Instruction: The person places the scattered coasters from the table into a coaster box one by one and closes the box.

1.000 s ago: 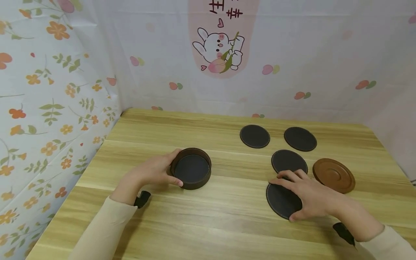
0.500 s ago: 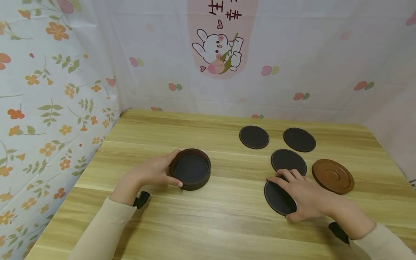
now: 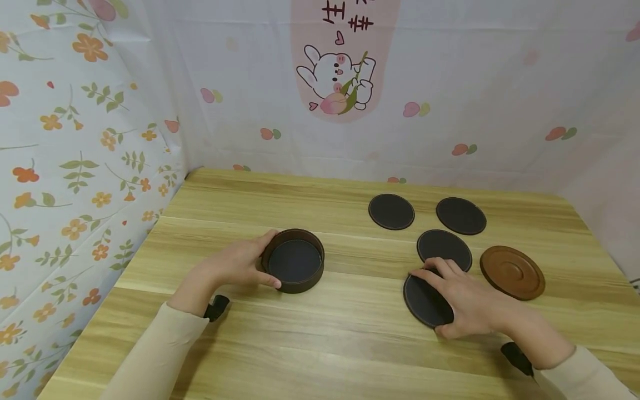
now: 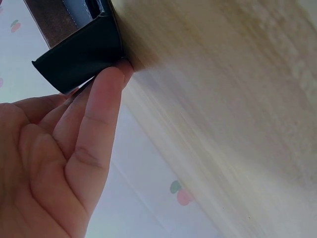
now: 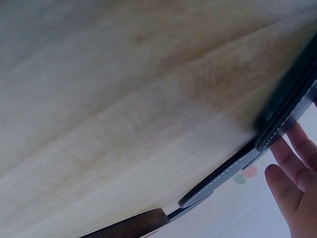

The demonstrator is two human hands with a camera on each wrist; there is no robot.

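Observation:
My left hand [image 3: 235, 264] holds a round dark coaster holder [image 3: 299, 285] at the left middle of the table, thumb at its near side and fingers behind. Brown walls and a black bottom show inside it. In the left wrist view, fingertips are right at the base of its dark wall [image 4: 81, 57]. On the right, my right hand [image 3: 472, 300] grips a round black coaster [image 3: 424, 300] by its edges, thumb at the near edge and fingers at the far one. In the right wrist view this coaster [image 5: 292, 101] is tilted, its stitched rim showing.
Behind the held coaster lies another black coaster [image 3: 442, 249]. Two more black coasters, one left [image 3: 391, 211] and one right [image 3: 461, 215], lie farther back. A brown round lid [image 3: 512, 272] is at the right. White patterned cloth [image 3: 225, 83] hangs behind the wooden table [image 3: 320, 344].
My right hand has shifted slightly left with the coaster, its thumb closing in on the near edge. The left hand and the holder have stayed in place.

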